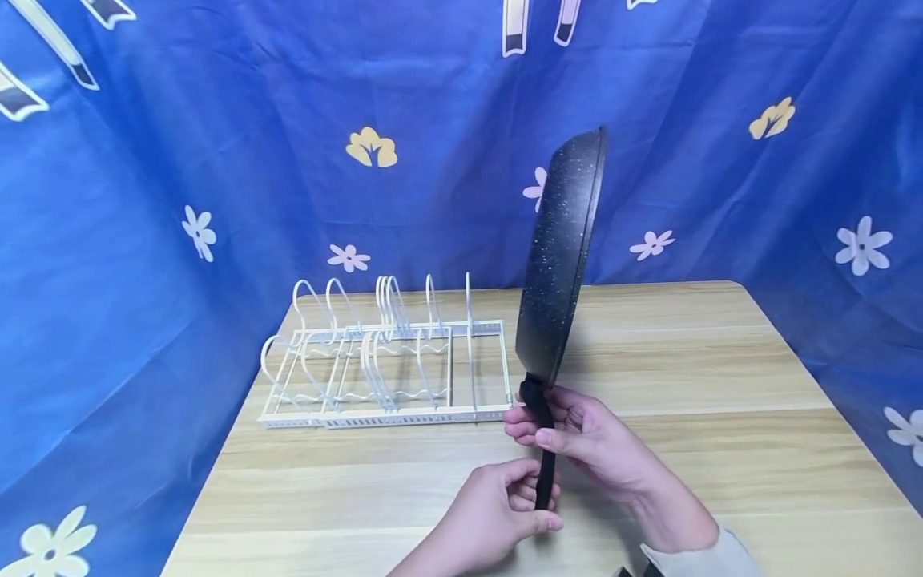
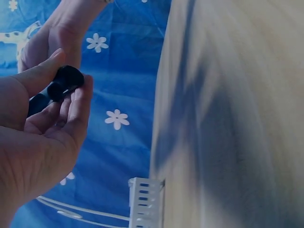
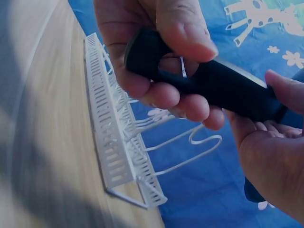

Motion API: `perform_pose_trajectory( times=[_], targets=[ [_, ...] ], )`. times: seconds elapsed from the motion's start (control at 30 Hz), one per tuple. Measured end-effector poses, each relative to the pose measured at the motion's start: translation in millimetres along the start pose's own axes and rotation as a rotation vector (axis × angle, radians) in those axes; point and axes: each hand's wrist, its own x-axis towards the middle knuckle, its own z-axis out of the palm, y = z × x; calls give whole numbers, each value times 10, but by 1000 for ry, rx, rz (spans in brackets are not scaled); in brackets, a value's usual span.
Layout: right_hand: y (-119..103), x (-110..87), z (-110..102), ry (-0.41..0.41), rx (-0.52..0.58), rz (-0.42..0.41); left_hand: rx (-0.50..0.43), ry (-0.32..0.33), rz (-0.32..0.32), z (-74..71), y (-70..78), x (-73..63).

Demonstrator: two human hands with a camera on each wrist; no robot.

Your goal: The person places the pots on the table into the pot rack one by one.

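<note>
A black speckled frying pan (image 1: 558, 256) stands nearly on edge over the table, its handle (image 1: 546, 481) pointing down. The right hand (image 1: 598, 441) grips the handle's upper part, just below the pan body. Lower down, the left hand (image 1: 497, 509) holds the handle's end between thumb and fingers. In the right wrist view, the left hand (image 3: 166, 52) is around the end with the hanging hole, and the right hand (image 3: 275, 156) holds farther along. The left wrist view shows the handle tip (image 2: 69, 78) poking out of the left hand (image 2: 47, 123). The pan's inside faces away.
A white wire rack (image 1: 418, 415) with several upright loops stands on the wooden table (image 1: 685, 401), left of the pan. Its near right corner lies close to the right hand's fingertips. A blue patterned cloth (image 1: 447, 200) hangs behind and along both sides of the table.
</note>
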Motion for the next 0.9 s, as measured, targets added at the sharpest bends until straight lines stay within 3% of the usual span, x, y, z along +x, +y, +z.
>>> perform_pose_trajectory(
  times=[0.23, 0.53, 0.7, 0.9],
  targets=[
    [-93, 134, 204, -125, 19, -42, 20, 17, 51, -136, 72, -186],
    [-189, 379, 458, -234, 9, -48, 121, 68, 142, -356, 170, -429],
    [-151, 517, 523, -260, -9, -26, 126, 106, 132, -425, 177, -518],
    [-45, 584, 560, -282, 66, 18, 30, 103, 69, -459, 108, -593]
  ],
)
